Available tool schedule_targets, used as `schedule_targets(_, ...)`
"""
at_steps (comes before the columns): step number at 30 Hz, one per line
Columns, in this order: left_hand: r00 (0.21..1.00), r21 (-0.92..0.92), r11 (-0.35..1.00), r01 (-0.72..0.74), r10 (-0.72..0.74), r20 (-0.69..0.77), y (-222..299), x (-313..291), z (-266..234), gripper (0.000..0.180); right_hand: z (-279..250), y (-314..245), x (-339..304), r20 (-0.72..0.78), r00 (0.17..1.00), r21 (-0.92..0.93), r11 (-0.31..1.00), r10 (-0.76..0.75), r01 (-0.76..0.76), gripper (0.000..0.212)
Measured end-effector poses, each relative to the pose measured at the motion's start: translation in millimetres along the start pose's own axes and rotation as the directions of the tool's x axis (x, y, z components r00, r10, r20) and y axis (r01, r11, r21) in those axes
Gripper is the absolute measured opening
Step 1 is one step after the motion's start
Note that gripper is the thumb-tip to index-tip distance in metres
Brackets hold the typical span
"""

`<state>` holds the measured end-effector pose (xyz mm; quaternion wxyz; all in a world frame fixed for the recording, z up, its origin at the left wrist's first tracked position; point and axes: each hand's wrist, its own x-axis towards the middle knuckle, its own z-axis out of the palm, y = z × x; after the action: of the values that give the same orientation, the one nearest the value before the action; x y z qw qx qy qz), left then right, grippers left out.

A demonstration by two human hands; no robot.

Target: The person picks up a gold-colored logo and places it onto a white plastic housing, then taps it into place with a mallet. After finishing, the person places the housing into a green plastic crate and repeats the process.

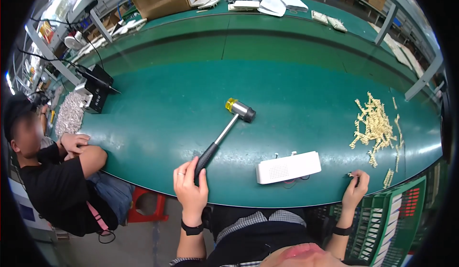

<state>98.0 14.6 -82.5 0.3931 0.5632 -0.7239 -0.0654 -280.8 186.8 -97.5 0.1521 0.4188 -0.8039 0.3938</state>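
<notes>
My left hand (191, 186) grips the end of a mallet's black handle near the front edge of the green table. The two-faced mallet (224, 129) points away from me, its head showing one yellow face and one black face. Between my hands lies a long white plastic housing (288, 167) with a patch of small holes and thin wires beside it. My right hand (356, 189) is closed in a pinch on a small yellowish metal piece at the table's front right. Beyond that hand spreads a pile of similar yellowish pieces (375, 123), some joined in strips.
At the left, a black control box (98, 89) stands beside a heap of small silvery parts (70, 114). A seated person (57, 181) leans an arm on the table there. Green crates (389, 219) stand at the lower right; a cardboard box (165, 0) is at the back.
</notes>
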Motion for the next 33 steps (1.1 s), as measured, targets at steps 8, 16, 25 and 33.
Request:
schedule_targets(8,0.995,0.035,0.996,-0.077,0.074,0.072,0.0,-0.4,-2.3,0.031,-1.0,-22.5,115.9,0.046,0.995,0.468,0.878,0.089,-0.100,0.012)
schedule_targets(16,0.787,-0.857,-0.167,0.487,0.509,0.349,126.1,32.0,-32.5,0.063,126.4,-158.1,347.6,0.565,0.804,0.746,-0.301,-0.188,-0.594,0.011)
schedule_targets(25,0.205,0.000,-0.247,0.969,0.807,0.554,231.3,47.0,-1.6,0.058,212.0,-321.0,267.7,0.673,0.739,0.740,-0.062,0.038,-0.670,0.017)
schedule_targets(33,0.665,-0.815,0.529,-0.237,0.700,0.261,194.6,1.5,-17.9,0.039,187.4,-270.1,275.9,0.814,0.557,0.549,-0.091,-0.168,-0.831,0.009)
